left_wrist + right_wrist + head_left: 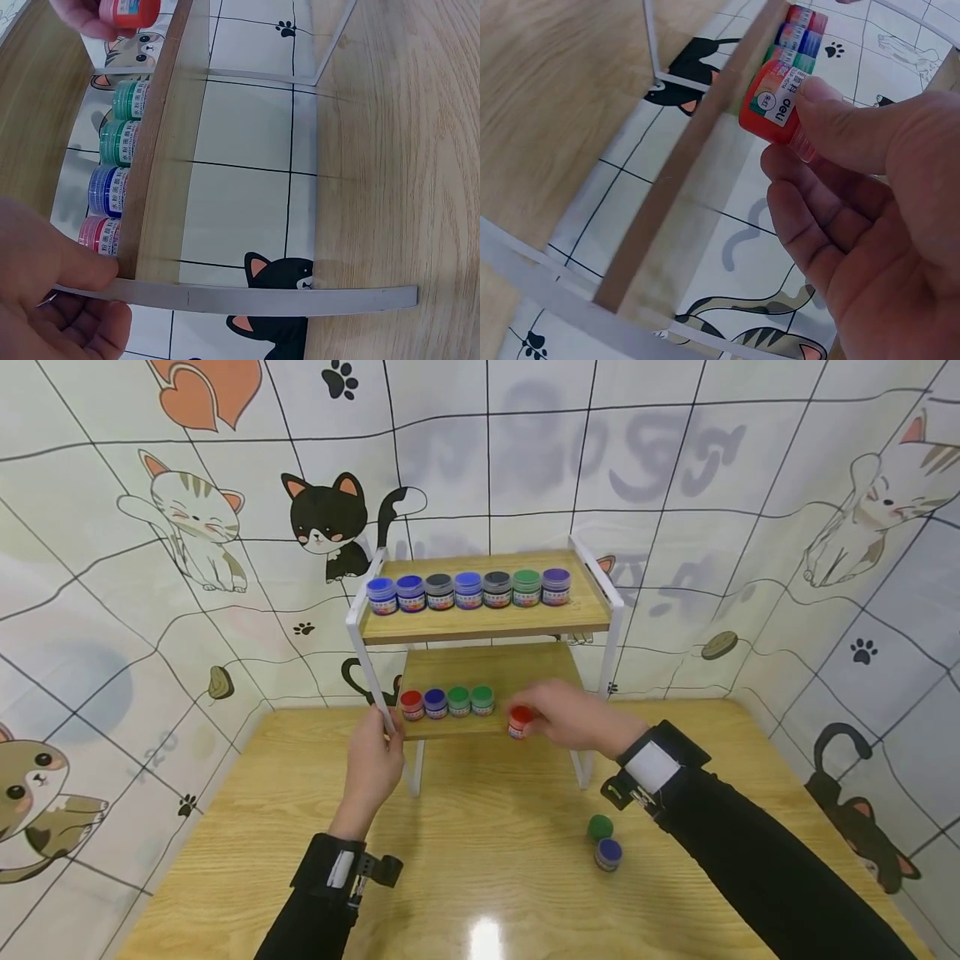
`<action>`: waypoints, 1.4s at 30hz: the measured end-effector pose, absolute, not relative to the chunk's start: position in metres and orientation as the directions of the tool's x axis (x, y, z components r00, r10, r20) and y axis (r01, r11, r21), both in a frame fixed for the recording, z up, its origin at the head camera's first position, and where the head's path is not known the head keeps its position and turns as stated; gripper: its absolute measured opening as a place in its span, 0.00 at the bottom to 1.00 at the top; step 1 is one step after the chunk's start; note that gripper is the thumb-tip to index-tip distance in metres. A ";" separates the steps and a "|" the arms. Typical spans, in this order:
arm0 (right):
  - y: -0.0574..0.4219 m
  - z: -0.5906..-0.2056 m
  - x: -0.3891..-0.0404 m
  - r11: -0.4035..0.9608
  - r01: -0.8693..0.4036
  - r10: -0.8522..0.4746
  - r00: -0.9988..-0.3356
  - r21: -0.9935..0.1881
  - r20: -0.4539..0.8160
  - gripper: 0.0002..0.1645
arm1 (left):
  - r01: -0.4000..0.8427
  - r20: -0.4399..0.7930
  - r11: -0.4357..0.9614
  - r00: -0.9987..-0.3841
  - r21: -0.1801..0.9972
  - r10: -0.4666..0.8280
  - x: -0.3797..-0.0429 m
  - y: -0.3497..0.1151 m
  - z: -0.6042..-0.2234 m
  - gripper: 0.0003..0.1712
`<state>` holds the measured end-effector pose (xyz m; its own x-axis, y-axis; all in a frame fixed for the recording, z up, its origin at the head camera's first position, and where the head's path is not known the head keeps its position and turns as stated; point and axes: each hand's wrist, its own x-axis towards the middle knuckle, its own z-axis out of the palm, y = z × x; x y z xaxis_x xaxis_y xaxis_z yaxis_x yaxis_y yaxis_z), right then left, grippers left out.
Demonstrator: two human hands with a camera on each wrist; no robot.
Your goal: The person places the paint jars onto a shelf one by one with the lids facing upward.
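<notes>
My right hand (573, 717) pinches a small red paint jar (518, 724) at the front edge of the lower shelf (495, 668). In the right wrist view the thumb and fingers hold the red jar by one end, its printed label (781, 99) showing. With curled fingers my left hand (375, 764) grips the white frame at the rack's left side (365, 672); the left wrist view shows the thumb against the shelf's corner. Left of the held jar, a red jar (412, 705), a blue jar (435, 703) and two green jars (470, 701) stand in a row.
Several blue, black, green and purple jars (468, 591) line the upper shelf (480, 625). On the wooden table (480, 827), a green jar (600, 827) and a purple-lidded jar (608, 855) sit near my right forearm. A cat-patterned sheet (480, 468) hangs behind the rack.
</notes>
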<state>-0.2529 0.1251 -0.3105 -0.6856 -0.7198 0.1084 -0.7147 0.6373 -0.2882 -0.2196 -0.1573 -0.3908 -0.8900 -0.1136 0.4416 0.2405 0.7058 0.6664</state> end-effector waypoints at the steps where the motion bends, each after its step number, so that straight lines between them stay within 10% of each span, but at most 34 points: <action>1: 0.123 -0.309 -0.254 0.642 -0.711 -0.716 -0.689 -0.287 0.107 0.21 | 0.242 0.444 0.708 -0.889 0.663 -0.112 -0.220 -0.158 -0.391 0.05; 42: 0.100 -0.321 -0.287 0.780 -0.593 -0.590 -0.803 -0.201 0.081 0.24 | 0.275 0.454 0.709 -0.888 0.650 -0.072 -0.220 -0.159 -0.390 0.05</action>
